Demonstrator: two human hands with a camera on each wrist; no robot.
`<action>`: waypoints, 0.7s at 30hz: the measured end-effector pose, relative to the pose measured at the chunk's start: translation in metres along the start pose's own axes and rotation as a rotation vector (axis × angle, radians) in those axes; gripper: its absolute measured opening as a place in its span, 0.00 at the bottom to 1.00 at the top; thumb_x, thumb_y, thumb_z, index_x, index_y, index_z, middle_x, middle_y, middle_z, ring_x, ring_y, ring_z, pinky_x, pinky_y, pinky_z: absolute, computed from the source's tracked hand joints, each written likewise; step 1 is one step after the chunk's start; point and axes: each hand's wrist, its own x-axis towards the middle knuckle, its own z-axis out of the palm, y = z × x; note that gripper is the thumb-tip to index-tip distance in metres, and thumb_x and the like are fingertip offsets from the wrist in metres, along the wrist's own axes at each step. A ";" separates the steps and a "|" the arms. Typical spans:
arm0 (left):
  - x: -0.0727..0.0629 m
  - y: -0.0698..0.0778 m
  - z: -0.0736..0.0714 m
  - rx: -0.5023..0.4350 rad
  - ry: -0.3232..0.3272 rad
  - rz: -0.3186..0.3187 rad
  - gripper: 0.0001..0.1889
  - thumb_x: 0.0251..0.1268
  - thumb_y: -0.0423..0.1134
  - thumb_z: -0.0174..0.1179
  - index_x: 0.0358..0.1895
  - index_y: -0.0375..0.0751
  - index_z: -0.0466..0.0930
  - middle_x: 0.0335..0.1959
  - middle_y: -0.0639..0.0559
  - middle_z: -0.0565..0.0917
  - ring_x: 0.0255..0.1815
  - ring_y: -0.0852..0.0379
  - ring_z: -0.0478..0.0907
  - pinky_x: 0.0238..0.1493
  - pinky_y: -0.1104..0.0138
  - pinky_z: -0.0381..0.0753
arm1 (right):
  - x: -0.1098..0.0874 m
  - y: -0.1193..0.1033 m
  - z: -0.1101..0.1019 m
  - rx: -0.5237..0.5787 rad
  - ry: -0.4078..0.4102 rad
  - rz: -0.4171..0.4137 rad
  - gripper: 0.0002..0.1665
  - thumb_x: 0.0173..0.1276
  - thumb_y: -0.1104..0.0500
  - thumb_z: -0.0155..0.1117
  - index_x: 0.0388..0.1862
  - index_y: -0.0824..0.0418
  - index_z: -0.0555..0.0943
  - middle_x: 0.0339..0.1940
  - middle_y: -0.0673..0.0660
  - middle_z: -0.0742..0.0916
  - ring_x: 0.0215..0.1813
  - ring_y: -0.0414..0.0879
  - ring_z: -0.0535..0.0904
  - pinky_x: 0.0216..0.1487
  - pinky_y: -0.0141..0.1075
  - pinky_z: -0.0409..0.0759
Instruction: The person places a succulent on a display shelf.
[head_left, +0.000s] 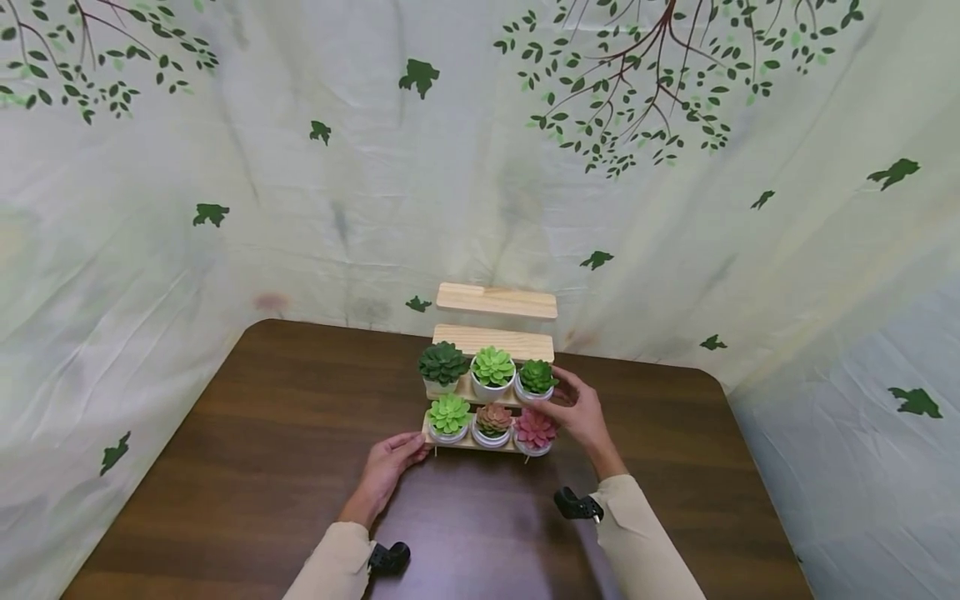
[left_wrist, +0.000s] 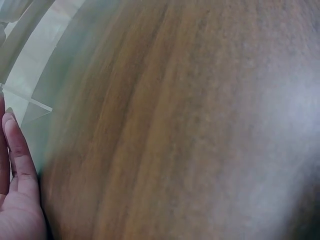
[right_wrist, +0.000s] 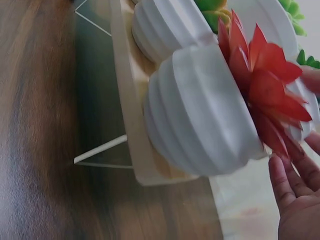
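Observation:
A tiered wooden plant stand [head_left: 495, 342] holds several small artificial succulents in white pots. My right hand [head_left: 581, 412] holds the pot of the dark green succulent [head_left: 537, 377] at the right end of the second tier, thumb in front and fingers behind. Just below it is the pink-red succulent [head_left: 536, 428], whose ribbed white pot [right_wrist: 200, 115] fills the middle of the right wrist view. With fingertips at the lower tier's left end, my left hand [head_left: 390, 462] pinches the stand beside the light green succulent [head_left: 449, 414]. In the left wrist view its grip is mostly cut off.
The stand rests on thin clear legs [right_wrist: 102, 149] near the back of a dark brown table [head_left: 300, 467]. Its upper two tiers carry no pots. Behind the table hangs a pale cloth [head_left: 375, 208] printed with leaves and branches.

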 end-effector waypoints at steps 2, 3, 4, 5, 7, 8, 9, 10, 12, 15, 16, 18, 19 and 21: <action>0.000 -0.001 0.000 -0.013 0.005 -0.003 0.12 0.67 0.26 0.56 0.49 0.17 0.75 0.31 0.48 0.86 0.35 0.59 0.83 0.42 0.69 0.83 | -0.002 0.001 -0.003 0.015 0.003 -0.011 0.35 0.59 0.67 0.71 0.65 0.66 0.71 0.57 0.67 0.80 0.56 0.57 0.78 0.51 0.30 0.78; 0.000 -0.001 0.000 -0.009 0.000 0.003 0.13 0.67 0.26 0.56 0.49 0.16 0.75 0.31 0.48 0.86 0.35 0.59 0.83 0.42 0.69 0.83 | -0.004 0.002 -0.006 0.022 0.008 -0.013 0.33 0.60 0.67 0.70 0.65 0.67 0.72 0.58 0.67 0.80 0.57 0.58 0.77 0.51 0.29 0.77; 0.000 -0.001 0.000 -0.013 -0.002 0.004 0.13 0.67 0.25 0.56 0.49 0.16 0.75 0.31 0.48 0.86 0.35 0.59 0.83 0.42 0.69 0.83 | -0.005 0.003 -0.008 0.023 0.014 -0.012 0.32 0.61 0.66 0.69 0.64 0.67 0.72 0.57 0.68 0.80 0.58 0.58 0.77 0.52 0.28 0.77; 0.001 -0.002 0.000 -0.012 -0.004 0.007 0.13 0.67 0.25 0.55 0.49 0.16 0.75 0.31 0.48 0.86 0.35 0.59 0.83 0.42 0.69 0.83 | -0.006 0.005 -0.010 0.022 0.019 -0.011 0.31 0.62 0.66 0.68 0.64 0.68 0.71 0.58 0.68 0.80 0.59 0.58 0.76 0.53 0.27 0.76; 0.002 -0.002 -0.001 -0.012 -0.012 0.012 0.12 0.67 0.25 0.55 0.49 0.17 0.75 0.31 0.48 0.86 0.35 0.59 0.83 0.42 0.69 0.83 | -0.008 0.007 -0.014 0.018 0.032 0.001 0.30 0.64 0.64 0.67 0.64 0.69 0.72 0.59 0.68 0.79 0.61 0.59 0.74 0.55 0.27 0.74; 0.002 -0.002 -0.002 -0.007 -0.018 0.016 0.12 0.68 0.25 0.55 0.49 0.17 0.75 0.31 0.49 0.86 0.35 0.59 0.83 0.42 0.69 0.83 | -0.009 0.009 -0.017 0.008 0.038 0.010 0.29 0.65 0.63 0.67 0.64 0.69 0.72 0.60 0.68 0.79 0.62 0.58 0.73 0.57 0.27 0.73; 0.002 -0.002 -0.003 0.000 -0.027 0.020 0.12 0.68 0.25 0.55 0.49 0.17 0.75 0.31 0.49 0.86 0.35 0.60 0.83 0.41 0.70 0.83 | -0.010 0.011 -0.019 -0.008 0.041 0.015 0.30 0.66 0.62 0.66 0.64 0.69 0.71 0.60 0.69 0.78 0.63 0.59 0.73 0.58 0.28 0.73; 0.003 -0.001 -0.003 0.001 -0.030 0.014 0.12 0.68 0.25 0.54 0.49 0.17 0.75 0.31 0.49 0.86 0.35 0.60 0.83 0.41 0.70 0.83 | -0.011 0.012 -0.021 -0.019 0.041 0.023 0.30 0.66 0.61 0.66 0.65 0.70 0.71 0.61 0.69 0.78 0.64 0.59 0.72 0.60 0.30 0.73; 0.003 0.000 -0.004 0.014 -0.046 0.006 0.14 0.68 0.26 0.54 0.51 0.17 0.73 0.32 0.50 0.86 0.35 0.60 0.83 0.41 0.70 0.83 | -0.012 0.015 -0.027 -0.052 0.042 0.037 0.30 0.67 0.60 0.65 0.65 0.70 0.70 0.62 0.70 0.77 0.64 0.59 0.72 0.62 0.36 0.73; 0.004 0.006 -0.005 0.045 -0.067 -0.024 0.17 0.70 0.28 0.53 0.56 0.17 0.70 0.33 0.49 0.85 0.35 0.59 0.82 0.41 0.69 0.83 | -0.013 0.016 -0.036 -0.132 0.033 0.048 0.31 0.68 0.58 0.65 0.66 0.69 0.69 0.62 0.70 0.77 0.63 0.60 0.73 0.63 0.46 0.73; 0.005 0.009 -0.006 0.061 -0.065 -0.036 0.18 0.70 0.29 0.53 0.57 0.18 0.70 0.34 0.49 0.85 0.35 0.58 0.82 0.41 0.69 0.83 | -0.012 0.016 -0.039 -0.175 0.034 0.053 0.32 0.67 0.57 0.65 0.66 0.68 0.69 0.62 0.70 0.76 0.64 0.60 0.72 0.63 0.49 0.72; 0.006 0.016 -0.010 0.119 -0.060 -0.049 0.19 0.70 0.31 0.54 0.58 0.20 0.70 0.35 0.46 0.86 0.36 0.56 0.82 0.41 0.68 0.83 | -0.012 0.014 -0.045 -0.269 0.026 0.059 0.35 0.67 0.53 0.66 0.67 0.67 0.68 0.65 0.69 0.75 0.66 0.61 0.70 0.65 0.53 0.69; 0.007 0.020 -0.013 0.161 -0.057 -0.049 0.19 0.71 0.32 0.54 0.58 0.21 0.70 0.36 0.46 0.86 0.37 0.55 0.83 0.42 0.67 0.83 | -0.012 0.012 -0.049 -0.324 0.013 0.060 0.36 0.67 0.51 0.66 0.68 0.66 0.67 0.66 0.69 0.73 0.67 0.61 0.68 0.66 0.55 0.67; 0.010 0.031 -0.020 0.269 -0.043 -0.048 0.19 0.71 0.35 0.55 0.58 0.24 0.71 0.38 0.43 0.86 0.38 0.52 0.83 0.42 0.67 0.83 | -0.011 0.009 -0.055 -0.449 -0.012 0.048 0.40 0.66 0.48 0.65 0.70 0.66 0.65 0.69 0.69 0.70 0.70 0.63 0.63 0.68 0.57 0.63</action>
